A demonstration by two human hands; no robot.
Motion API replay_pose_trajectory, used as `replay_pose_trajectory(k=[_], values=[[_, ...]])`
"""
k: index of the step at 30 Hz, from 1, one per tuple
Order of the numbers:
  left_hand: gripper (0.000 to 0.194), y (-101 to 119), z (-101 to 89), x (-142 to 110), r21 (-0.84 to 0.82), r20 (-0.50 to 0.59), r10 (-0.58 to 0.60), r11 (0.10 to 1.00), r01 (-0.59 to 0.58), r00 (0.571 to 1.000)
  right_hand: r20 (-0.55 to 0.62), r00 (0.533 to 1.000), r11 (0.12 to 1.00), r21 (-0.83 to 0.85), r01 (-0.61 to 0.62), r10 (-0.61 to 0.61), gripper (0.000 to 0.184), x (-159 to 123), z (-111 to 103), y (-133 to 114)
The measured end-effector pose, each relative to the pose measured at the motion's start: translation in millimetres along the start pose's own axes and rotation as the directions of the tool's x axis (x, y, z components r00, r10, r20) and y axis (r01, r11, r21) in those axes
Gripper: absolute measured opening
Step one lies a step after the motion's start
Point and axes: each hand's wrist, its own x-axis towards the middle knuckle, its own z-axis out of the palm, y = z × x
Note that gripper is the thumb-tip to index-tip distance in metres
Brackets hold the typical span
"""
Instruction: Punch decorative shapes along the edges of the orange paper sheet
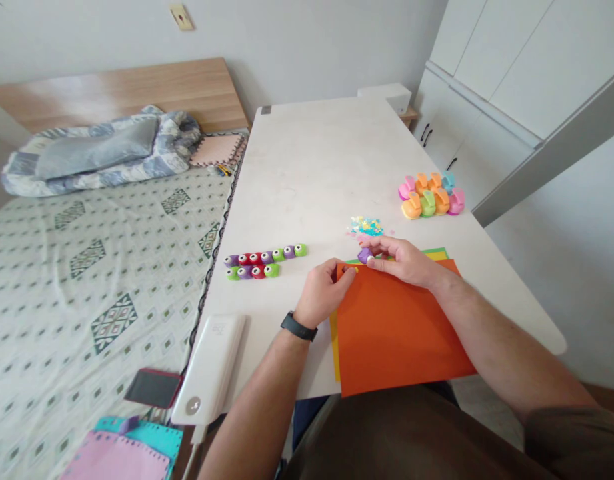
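A small purple craft punch (364, 256) is pinched between the thumb and fingers of my right hand (404, 261), at the top edge of an orange sheet of paper (401, 333). My left hand (323, 291), with a dark band on its wrist, grips the upper left corner of that sheet between thumb and fingers. Yellow paper (335, 347) and a green edge show from under the orange sheet. Just beyond the punch lies a little heap of blue, yellow and pink paper bits (367, 227). Whether the paper is inside the punch's slot I cannot tell.
Several small punches (257, 260) stand in two rows on the left of the white table (327, 153). Larger coloured punches (427, 203) cluster at the right. A white power bank (211, 367) with a cable lies at the left edge, beside a bed (151, 267) holding a phone (154, 388).
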Motion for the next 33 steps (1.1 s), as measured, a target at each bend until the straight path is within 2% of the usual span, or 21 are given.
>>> replay_pose_trajectory(k=[22,33], values=[[0.028,8.0,-3.3,-1.2,0.018,-0.014,0.004,1.0,-0.004,1.0,0.15,0.987,0.997,-0.031,0.065,-0.059,0.046,-5.0,-2.6,-4.9],[0.028,11.9,-3.0,-2.1,-0.021,0.024,-0.012,1.0,0.012,1.0,0.155,0.987,0.999,-0.014,0.035,-0.032,0.045,-5.1,0.8,-2.5]])
